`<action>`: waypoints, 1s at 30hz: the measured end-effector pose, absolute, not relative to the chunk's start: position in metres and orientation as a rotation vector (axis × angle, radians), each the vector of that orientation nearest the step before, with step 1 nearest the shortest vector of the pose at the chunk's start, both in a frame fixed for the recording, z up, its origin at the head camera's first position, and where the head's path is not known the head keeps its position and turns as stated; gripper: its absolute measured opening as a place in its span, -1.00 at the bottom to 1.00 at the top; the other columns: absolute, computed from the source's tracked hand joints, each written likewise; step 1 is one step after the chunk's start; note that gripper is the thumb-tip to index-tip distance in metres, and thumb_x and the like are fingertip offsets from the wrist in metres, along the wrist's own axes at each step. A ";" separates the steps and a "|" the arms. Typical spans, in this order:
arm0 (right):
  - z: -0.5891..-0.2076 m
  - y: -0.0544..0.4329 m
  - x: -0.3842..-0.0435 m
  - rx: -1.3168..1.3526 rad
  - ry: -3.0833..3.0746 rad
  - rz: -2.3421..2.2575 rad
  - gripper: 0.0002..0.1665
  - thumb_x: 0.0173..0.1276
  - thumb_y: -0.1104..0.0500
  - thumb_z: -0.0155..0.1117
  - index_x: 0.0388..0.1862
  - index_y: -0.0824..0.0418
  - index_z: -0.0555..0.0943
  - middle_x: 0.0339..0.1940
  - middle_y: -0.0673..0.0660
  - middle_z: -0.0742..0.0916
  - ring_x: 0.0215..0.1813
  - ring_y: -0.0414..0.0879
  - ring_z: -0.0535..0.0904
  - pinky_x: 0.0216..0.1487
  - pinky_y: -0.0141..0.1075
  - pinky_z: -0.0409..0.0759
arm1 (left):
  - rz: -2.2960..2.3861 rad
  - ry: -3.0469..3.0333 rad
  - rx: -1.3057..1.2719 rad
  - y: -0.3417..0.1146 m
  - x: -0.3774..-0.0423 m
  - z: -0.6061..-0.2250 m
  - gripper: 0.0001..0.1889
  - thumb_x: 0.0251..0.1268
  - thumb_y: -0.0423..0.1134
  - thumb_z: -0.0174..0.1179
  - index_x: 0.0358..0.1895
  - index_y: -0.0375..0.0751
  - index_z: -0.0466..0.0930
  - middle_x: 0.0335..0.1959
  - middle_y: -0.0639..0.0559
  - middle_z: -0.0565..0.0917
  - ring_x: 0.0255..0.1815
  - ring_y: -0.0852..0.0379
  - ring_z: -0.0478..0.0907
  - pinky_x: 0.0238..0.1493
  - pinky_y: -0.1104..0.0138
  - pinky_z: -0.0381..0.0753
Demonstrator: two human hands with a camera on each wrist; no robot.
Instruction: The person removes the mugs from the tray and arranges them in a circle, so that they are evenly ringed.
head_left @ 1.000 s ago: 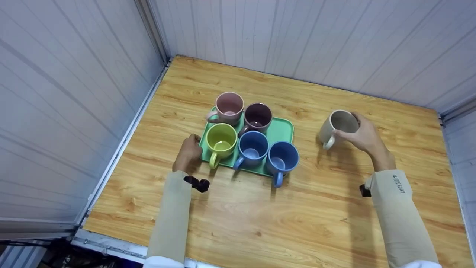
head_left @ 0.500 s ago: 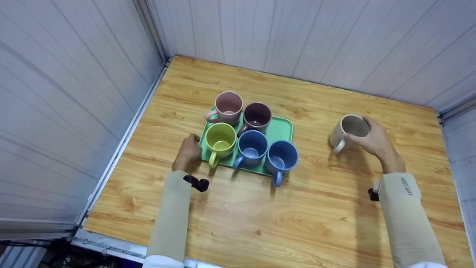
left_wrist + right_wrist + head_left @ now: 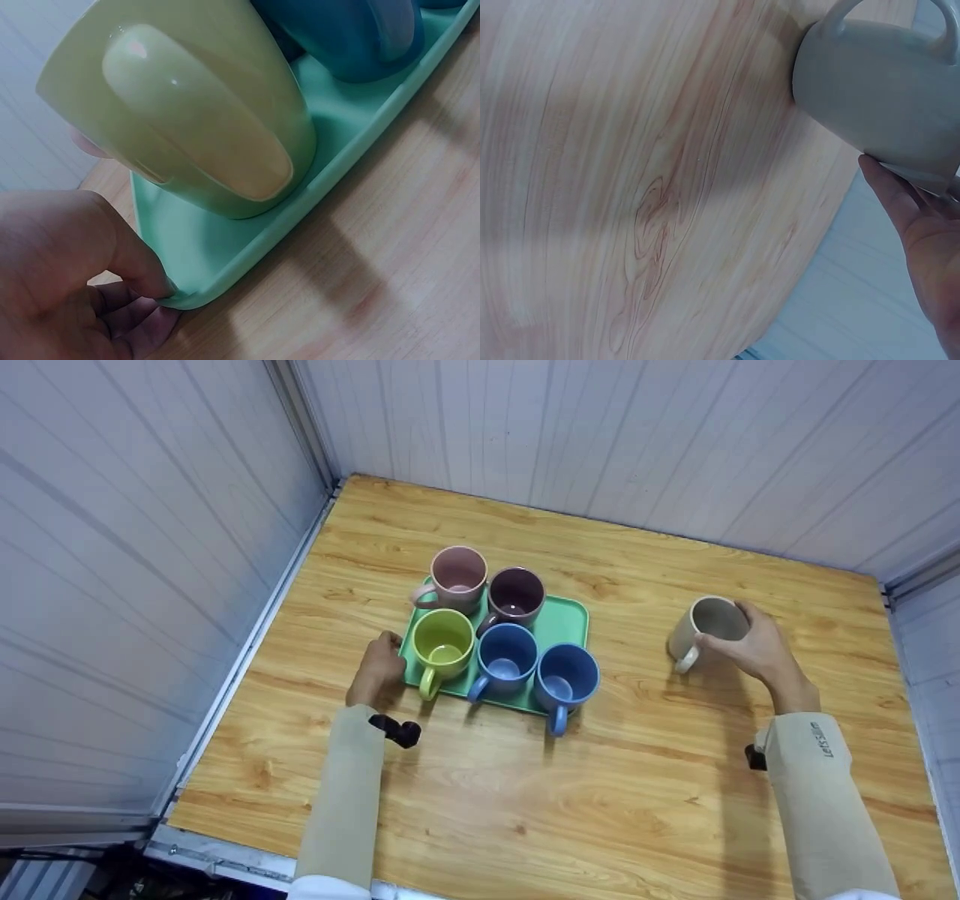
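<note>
Left hand [image 3: 381,664]: we are pinching the green tray [image 3: 568,619] by its near-left corner, apparently steadying it.
Right hand [image 3: 757,649]: we are grasping the beige mug [image 3: 706,622] by its body, thumb near the handle.
Beige mug: it is staying out of the green tray, well to the right, at or just above the table [image 3: 525,802]; we cannot tell whether its base is touching.
Loaded mugs: pink mug [image 3: 458,572] and purple mug [image 3: 516,594] are standing far, yellow mug [image 3: 442,641] and two blue mugs [image 3: 508,655] near.
Step in hand: we are probably positioning the beige mug.
Next move: if we are setting it down, it calls for a flat base before loosening the fingers.
</note>
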State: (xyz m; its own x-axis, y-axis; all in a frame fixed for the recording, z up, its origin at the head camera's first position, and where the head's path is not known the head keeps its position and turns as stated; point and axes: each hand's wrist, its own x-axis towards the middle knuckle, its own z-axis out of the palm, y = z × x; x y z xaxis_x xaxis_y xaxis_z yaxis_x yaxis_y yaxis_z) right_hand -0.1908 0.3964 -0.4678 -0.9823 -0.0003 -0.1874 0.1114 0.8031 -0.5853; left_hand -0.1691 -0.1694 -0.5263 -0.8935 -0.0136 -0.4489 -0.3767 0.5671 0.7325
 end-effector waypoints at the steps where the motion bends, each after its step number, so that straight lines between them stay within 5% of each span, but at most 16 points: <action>1: -0.468 0.397 -0.191 0.090 2.810 -0.935 0.29 0.10 -0.30 0.34 0.52 0.37 -0.07 0.43 0.50 0.21 0.36 0.43 0.18 0.22 0.29 0.22 | 1.244 2.426 -0.303 -0.170 -0.170 -0.526 -0.54 0.16 -0.51 -0.25 0.18 -0.42 0.26 0.09 -0.32 0.42 0.08 -0.12 0.37 0.15 0.10 0.40; 30: -0.448 0.401 -0.203 -0.088 2.759 -0.665 0.29 0.12 -0.26 0.36 0.47 0.50 -0.05 0.37 0.57 0.25 0.34 0.47 0.18 0.23 0.31 0.21 | 1.294 2.391 -0.341 -0.170 -0.167 -0.527 -0.53 0.16 -0.52 -0.22 0.21 -0.38 0.27 0.08 -0.28 0.44 0.08 -0.11 0.40 0.16 0.10 0.41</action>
